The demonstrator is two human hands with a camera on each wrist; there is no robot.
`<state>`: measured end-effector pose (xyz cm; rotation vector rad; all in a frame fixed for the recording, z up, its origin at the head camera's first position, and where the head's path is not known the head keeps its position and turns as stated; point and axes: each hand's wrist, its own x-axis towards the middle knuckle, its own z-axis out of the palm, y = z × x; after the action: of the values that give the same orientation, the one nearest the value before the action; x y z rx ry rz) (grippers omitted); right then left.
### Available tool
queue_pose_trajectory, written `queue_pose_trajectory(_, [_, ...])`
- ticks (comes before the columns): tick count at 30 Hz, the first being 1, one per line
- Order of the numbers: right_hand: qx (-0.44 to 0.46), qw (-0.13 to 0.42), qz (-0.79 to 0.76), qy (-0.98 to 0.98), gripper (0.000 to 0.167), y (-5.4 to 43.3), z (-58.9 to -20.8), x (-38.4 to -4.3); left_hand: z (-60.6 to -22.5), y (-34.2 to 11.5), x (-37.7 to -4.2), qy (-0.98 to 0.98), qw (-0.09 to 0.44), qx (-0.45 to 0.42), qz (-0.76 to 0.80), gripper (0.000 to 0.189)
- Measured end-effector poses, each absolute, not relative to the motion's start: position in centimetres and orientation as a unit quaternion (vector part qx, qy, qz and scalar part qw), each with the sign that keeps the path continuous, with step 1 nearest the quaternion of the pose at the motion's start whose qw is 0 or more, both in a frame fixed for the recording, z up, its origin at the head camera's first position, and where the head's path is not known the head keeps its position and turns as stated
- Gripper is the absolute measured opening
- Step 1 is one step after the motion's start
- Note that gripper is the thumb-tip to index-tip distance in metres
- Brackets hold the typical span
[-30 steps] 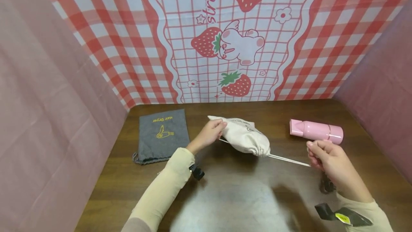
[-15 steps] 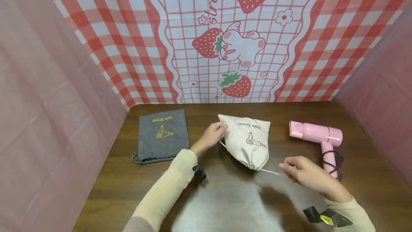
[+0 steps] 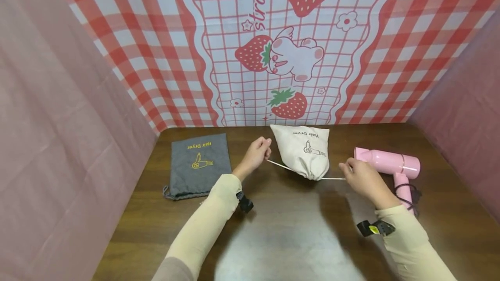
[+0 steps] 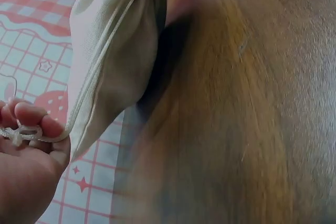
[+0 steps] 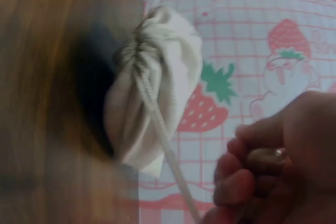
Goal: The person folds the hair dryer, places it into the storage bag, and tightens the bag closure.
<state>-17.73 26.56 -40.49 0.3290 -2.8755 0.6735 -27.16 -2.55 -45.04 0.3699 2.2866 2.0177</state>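
Observation:
A white cloth drawstring pouch (image 3: 302,151) printed "Hair Dryer" is between my hands, its gathered mouth towards me. It bulges, and whatever is inside stays hidden. To its left, my left hand (image 3: 255,153) grips one drawstring (image 3: 279,165). The left wrist view shows those fingers curled round the cord's knotted end (image 4: 21,132). On the opposite side my right hand (image 3: 361,177) holds the other drawstring (image 3: 333,179), which runs taut from the mouth. In the right wrist view the pouch (image 5: 157,87) shows its tightly puckered neck, with a dark shadow beside it.
A grey drawstring pouch (image 3: 199,164) with yellow print lies flat at the left. At the right is a pink hair dryer (image 3: 390,161), its dark cable wound round the handle; my right hand partly overlaps it in the head view. A strawberry-print cloth (image 3: 289,55) hangs behind the table.
My left hand has let go of the pouch's side and now holds a drawstring. The right hand has moved left, then farther back. The pouch has turned print-up and shifted back.

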Motion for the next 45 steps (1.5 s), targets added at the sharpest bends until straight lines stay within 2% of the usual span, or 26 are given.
queue_pose_trajectory(7, [0.135,0.145,0.190,-0.961,0.032,27.8,-40.4,-21.3,-45.5,-2.0,-26.0,0.735,0.084,0.140,0.658,0.034])
queue_pose_trajectory(10, [0.134,0.109,0.227,-0.959,0.032,28.4,-40.2,-23.3,-45.9,-1.6,-25.7,0.727,0.091,0.147,0.665,0.034])
queue_pose_trajectory(15, [0.092,0.001,0.320,-0.943,0.042,29.5,-39.9,-26.1,-46.2,-1.0,-25.1,0.767,0.062,0.164,0.618,0.031])
queue_pose_trajectory(20, [0.081,-0.024,0.300,-0.950,0.040,29.9,-40.2,-27.8,-46.1,-0.7,-24.7,0.839,0.032,0.160,0.520,0.028])
queue_pose_trajectory(27, [0.078,-0.025,0.243,-0.966,0.033,29.4,-41.3,-28.7,-46.5,-0.6,-24.4,0.909,0.018,0.161,0.384,0.021])
queue_pose_trajectory(33, [0.079,-0.036,0.216,-0.972,0.029,29.3,-41.6,-28.7,-46.6,-0.7,-24.4,0.922,0.013,0.147,0.358,0.020])
queue_pose_trajectory(41, [0.078,-0.060,0.231,-0.968,0.037,29.8,-41.2,-28.1,-46.4,-0.8,-24.6,0.925,0.023,0.131,0.356,0.019])
queue_pose_trajectory(45, [0.081,-0.060,0.239,-0.966,0.039,29.9,-41.1,-27.6,-46.1,-0.8,-25.1,0.925,0.010,0.135,0.354,0.020])
